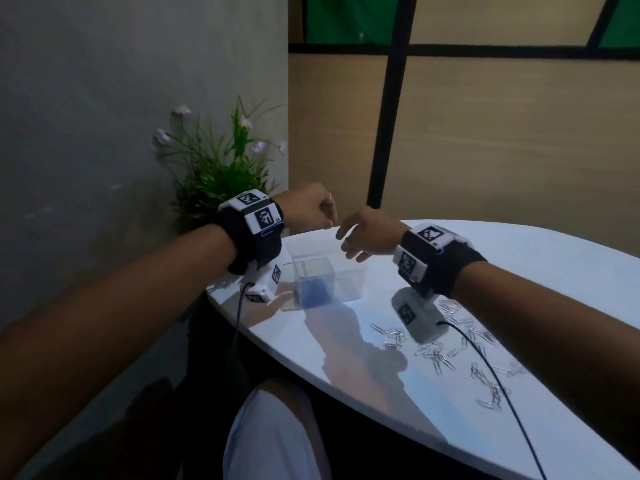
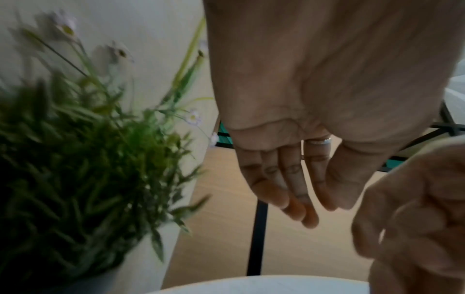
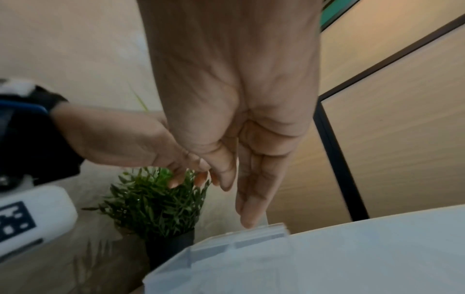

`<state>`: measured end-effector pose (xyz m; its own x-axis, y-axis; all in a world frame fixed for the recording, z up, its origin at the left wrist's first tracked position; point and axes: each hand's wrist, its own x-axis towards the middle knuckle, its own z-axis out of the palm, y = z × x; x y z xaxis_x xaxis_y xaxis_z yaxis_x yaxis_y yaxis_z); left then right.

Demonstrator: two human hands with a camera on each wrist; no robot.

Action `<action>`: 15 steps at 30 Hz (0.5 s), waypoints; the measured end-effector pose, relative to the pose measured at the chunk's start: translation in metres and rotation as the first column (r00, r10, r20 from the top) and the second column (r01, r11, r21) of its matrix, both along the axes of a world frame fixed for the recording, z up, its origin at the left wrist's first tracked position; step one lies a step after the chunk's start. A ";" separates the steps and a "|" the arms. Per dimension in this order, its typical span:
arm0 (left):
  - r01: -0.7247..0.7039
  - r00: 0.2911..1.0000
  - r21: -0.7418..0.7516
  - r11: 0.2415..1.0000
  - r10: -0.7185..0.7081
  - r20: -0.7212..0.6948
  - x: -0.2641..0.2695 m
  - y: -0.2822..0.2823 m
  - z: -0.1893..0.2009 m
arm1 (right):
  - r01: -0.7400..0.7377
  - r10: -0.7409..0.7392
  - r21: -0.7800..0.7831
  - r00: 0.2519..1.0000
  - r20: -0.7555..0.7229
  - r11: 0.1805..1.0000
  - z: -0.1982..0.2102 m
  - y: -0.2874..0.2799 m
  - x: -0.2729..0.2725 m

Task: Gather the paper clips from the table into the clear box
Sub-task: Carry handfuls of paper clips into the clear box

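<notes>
Both hands hover above the far edge of the white bench (image 1: pixel 519 271): the left hand (image 1: pixel 308 207) hangs at about 11 o'clock of the clear box (image 1: pixel 325 275), the right hand (image 1: pixel 367 233) at about 1 o'clock of it, neither touching it in the head view. That box stands on the bench with something blue (image 1: pixel 313 294) inside. Paper clips (image 1: pixel 450 351) lie scattered on the bench at about 4 o'clock of the box, under and behind the right wrist, well apart from either hand. Only the head view shows the clips. In the left wrist view the left hand's fingers (image 2: pixel 289 179) are straight and together, a ring on one, holding nothing. Seen from the right wrist, the right hand's fingers (image 3: pixel 254 199) reach straight down with nothing in them, their tips just over the box's far rim (image 3: pixel 261 228); whether they touch it I cannot tell. A potted plant (image 1: pixel 221 168) stands at 10 o'clock beyond the bench.
</notes>
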<state>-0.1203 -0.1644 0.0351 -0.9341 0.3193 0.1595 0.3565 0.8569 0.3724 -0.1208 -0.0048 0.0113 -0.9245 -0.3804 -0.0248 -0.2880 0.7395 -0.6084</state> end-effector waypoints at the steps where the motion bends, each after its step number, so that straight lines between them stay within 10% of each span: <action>1: 0.038 0.999 0.034 0.999 -0.039 0.022 0.000 0.011 -0.004 | 0.006 -0.006 0.019 1.000 -0.010 1.000 0.002 0.020 0.005; 15: 0.581 0.813 -0.228 0.781 -0.565 0.138 0.034 0.268 -0.083 | 0.444 -0.409 0.304 0.896 -0.173 0.843 -0.059 0.353 0.101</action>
<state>-0.0865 0.1036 -0.0478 -0.5707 0.8198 -0.0484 0.7961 0.5667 0.2123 -0.0198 0.3478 -0.0473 -0.9976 0.0664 0.0210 0.0573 0.9538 -0.2951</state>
